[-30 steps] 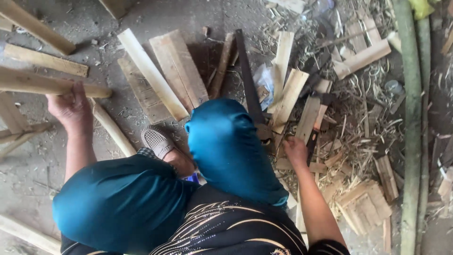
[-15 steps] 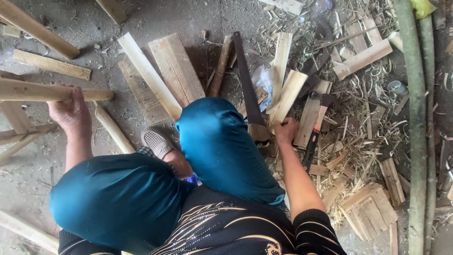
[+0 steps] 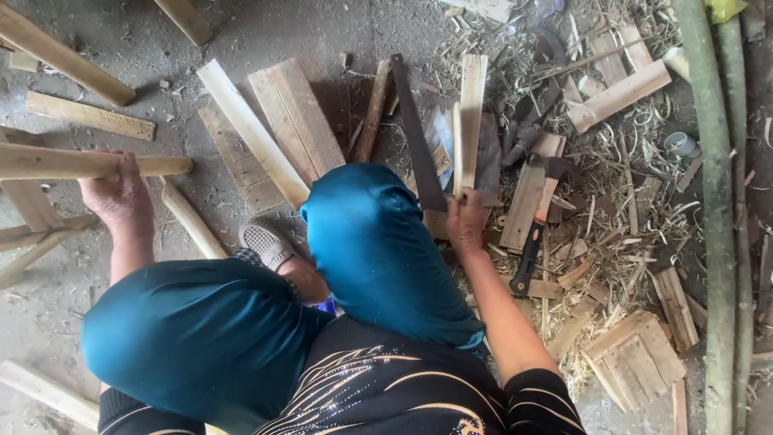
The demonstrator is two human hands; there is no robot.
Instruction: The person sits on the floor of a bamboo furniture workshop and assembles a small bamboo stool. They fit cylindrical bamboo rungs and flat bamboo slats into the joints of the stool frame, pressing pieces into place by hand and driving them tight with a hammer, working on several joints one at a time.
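Observation:
I squat on a concrete floor with teal trousers over my knees. My left hand [image 3: 121, 199] grips a long pale wooden bar [image 3: 76, 164] that runs in from the left edge. My right hand [image 3: 467, 221] is closed on the near end of a thin flat wooden slat [image 3: 469, 113], lifted and pointing away from me. A hand saw [image 3: 415, 137] lies on the floor just left of that slat, its blade pointing away. My grey shoe [image 3: 266, 244] shows between my knees.
Wide boards [image 3: 294, 121] lie ahead of my knees. A hammer with a black and orange grip [image 3: 535, 234] lies to the right among shavings and offcuts [image 3: 636, 354]. Green bamboo poles [image 3: 713, 201] run along the right edge. More wooden bars [image 3: 60, 52] lie at left.
My right hand has moved from the floor scraps near the saw handle, closed on the thin slat and raised it. My left hand stays on the long bar.

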